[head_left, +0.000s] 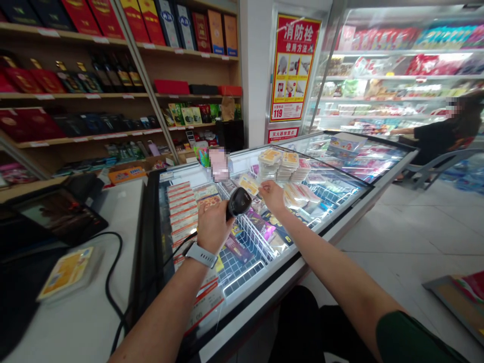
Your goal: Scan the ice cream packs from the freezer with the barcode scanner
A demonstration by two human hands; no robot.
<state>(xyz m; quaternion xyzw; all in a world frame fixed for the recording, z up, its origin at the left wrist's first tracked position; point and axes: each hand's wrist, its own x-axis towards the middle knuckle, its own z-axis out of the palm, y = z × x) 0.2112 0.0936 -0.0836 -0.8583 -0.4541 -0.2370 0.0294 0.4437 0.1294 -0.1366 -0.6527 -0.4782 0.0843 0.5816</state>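
My left hand [212, 226], with a watch on its wrist, is wrapped round a black barcode scanner [239, 201]. The scanner's head points forward and to the right, and its cable runs down beside the wrist. Just right of it, my right hand [273, 196] pinches the edge of a flat clear package with a yellow label [247, 184]. Behind that hand, stacks of similar packages [282, 164] stand on the glass top of a chest freezer [335, 214]. More pale packs [298, 195] lie fanned out beside my right wrist.
Left of the freezer, a white counter [126, 217] bears a dark screen [62, 212] and another yellow-labelled package [68, 272]. Price labels [180, 206] line the freezer's left end. A seated person [440, 133] is at the right, before lit fridge shelves [393, 78].
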